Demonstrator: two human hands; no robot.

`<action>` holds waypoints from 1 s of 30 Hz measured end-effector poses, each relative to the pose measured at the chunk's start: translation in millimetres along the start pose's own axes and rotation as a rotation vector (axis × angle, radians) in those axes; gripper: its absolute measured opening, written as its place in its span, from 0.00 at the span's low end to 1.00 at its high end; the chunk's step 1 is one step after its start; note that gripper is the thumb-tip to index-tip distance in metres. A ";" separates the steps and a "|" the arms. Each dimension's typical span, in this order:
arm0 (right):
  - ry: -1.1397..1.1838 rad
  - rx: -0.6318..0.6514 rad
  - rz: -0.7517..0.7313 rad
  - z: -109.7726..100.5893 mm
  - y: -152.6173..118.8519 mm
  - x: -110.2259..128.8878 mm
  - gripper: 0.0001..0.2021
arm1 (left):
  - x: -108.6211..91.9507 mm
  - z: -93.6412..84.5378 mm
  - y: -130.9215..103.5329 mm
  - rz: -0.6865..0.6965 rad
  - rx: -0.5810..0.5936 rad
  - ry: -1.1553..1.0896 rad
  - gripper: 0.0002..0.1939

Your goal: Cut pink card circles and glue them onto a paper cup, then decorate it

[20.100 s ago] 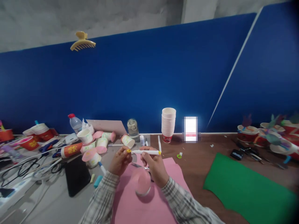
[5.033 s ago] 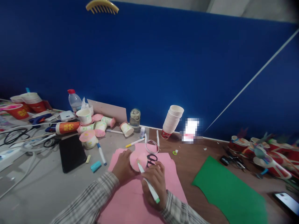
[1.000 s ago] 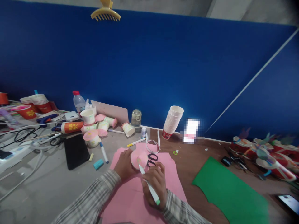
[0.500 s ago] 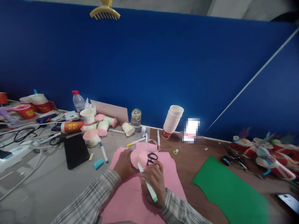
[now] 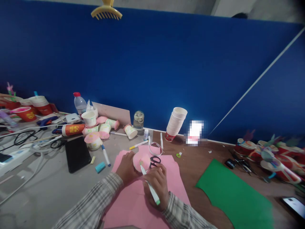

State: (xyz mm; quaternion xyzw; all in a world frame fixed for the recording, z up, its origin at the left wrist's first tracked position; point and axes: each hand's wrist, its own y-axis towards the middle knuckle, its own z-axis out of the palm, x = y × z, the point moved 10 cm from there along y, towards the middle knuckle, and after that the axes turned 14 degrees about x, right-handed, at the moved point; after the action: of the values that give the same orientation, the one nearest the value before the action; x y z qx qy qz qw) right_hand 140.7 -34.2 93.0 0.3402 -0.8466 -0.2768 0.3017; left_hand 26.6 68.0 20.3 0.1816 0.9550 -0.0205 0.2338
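Observation:
My right hand (image 5: 157,184) grips a white marker (image 5: 153,193) with a green end. Its tip touches a round pink paper piece (image 5: 141,156), close to a small greenish mark. Fingers of my left hand (image 5: 126,168) are curled around the left edge of this round piece; whatever lies beneath it is hidden. Both hands rest over large pink paper sheets (image 5: 140,206). Black-handled scissors (image 5: 155,160) lie just behind my right hand, their blades out of sight. A roll of clear tape (image 5: 155,149) sits behind them.
Decorated paper cups (image 5: 94,141), a black phone (image 5: 77,155) and a blue marker cap (image 5: 100,167) are on the left. A tall, leaning cup stack (image 5: 176,124) stands behind. Green paper (image 5: 234,190) and several red cups (image 5: 281,165) lie right. A blue partition (image 5: 152,63) bounds the table.
My hands and the marker stay almost in place. At the far left, part of another person's hand and a pink-and-green item have appeared above the red cups.

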 end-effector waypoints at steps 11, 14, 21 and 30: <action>-0.019 0.022 0.002 1.3 0.8 0.0 0.07 | 3.3 2.3 1.7 -0.016 0.020 -0.024 0.20; -0.020 0.052 0.007 4.0 1.9 -0.5 0.06 | 3.9 1.7 1.8 -0.016 0.008 -0.020 0.18; 0.009 -0.009 -0.027 -3.7 -0.5 4.7 0.06 | 1.2 0.7 1.2 0.007 0.005 -0.008 0.22; 0.026 -0.013 -0.005 -5.9 -2.5 1.4 0.04 | 0.1 -1.2 -0.1 0.005 -0.004 -0.013 0.25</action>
State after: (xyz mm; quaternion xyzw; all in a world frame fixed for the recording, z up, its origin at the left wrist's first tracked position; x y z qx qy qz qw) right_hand 145.0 -38.3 95.6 0.3437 -0.8399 -0.2788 0.3141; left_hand 25.9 68.1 21.3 0.1836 0.9529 -0.0191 0.2406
